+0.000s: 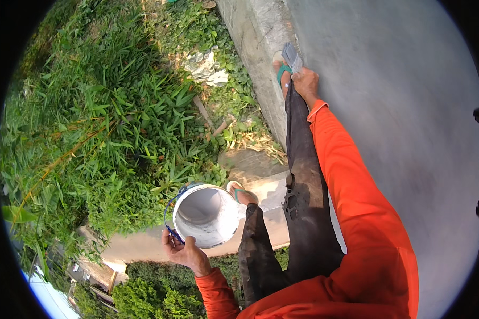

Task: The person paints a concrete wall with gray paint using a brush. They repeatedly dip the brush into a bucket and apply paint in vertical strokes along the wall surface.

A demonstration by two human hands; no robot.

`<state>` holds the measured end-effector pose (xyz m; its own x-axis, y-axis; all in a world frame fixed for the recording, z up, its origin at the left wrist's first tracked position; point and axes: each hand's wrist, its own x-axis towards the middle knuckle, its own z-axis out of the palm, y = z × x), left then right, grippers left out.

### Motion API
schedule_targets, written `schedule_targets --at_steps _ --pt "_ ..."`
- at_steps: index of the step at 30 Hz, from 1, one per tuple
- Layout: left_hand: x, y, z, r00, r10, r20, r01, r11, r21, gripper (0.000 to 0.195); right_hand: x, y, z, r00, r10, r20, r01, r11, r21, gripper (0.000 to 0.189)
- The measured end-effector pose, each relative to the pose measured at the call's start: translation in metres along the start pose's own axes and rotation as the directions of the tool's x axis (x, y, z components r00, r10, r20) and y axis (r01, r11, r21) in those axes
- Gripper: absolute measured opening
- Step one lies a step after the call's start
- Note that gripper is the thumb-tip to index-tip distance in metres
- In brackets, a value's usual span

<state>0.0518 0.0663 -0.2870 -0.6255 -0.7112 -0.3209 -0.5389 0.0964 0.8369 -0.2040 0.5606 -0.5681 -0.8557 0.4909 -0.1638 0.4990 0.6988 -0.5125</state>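
Note:
My left hand [187, 253] is closed on the rim and blue handle of a white plastic bucket [226, 229], which is tilted so that its inside shows, with whitish-grey liquid in it. Farther up the view, my right hand [306, 83] grips a flat brush [290, 56] coated in grey, its bristles pointing away from me. The brush is over my sandalled foot, close to a smooth grey wall [383, 99]. Whether its bristles touch the wall, I cannot tell.
My feet in green-strapped sandals stand on narrow concrete ledges [263, 75]. Dense green plants [143, 119] grow along the left, with crumpled pale sheeting [207, 68] among them. Below the ledge, treetops [143, 293] and parts of buildings show at lower left.

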Motion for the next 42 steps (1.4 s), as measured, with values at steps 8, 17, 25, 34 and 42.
schedule_targets --at_steps 8,17,25,34,42 --pt "0.013 0.013 0.028 0.997 0.068 0.029 -0.067 0.997 -0.047 0.068 0.0 0.024 0.01 0.987 -0.142 -0.07 0.135 0.986 -0.102 0.014" --pt "0.027 0.02 0.047 0.994 0.102 0.032 -0.098 0.989 -0.109 0.069 -0.004 0.038 0.018 0.983 -0.141 -0.121 0.118 0.976 -0.182 0.009" --pt "0.035 0.01 0.037 0.994 0.102 0.041 -0.097 0.991 -0.091 0.068 -0.022 0.032 -0.002 0.984 -0.056 -0.171 0.031 0.989 -0.146 0.012" --pt "0.034 -0.005 0.032 0.998 0.066 0.012 -0.065 0.996 -0.066 0.069 -0.008 0.005 0.028 0.987 -0.158 0.005 0.158 0.987 0.024 0.022" --pt "0.038 -0.002 0.037 0.998 0.051 0.024 -0.049 0.996 -0.078 0.069 -0.011 0.019 0.023 0.98 -0.18 0.085 0.186 0.98 -0.065 0.022"
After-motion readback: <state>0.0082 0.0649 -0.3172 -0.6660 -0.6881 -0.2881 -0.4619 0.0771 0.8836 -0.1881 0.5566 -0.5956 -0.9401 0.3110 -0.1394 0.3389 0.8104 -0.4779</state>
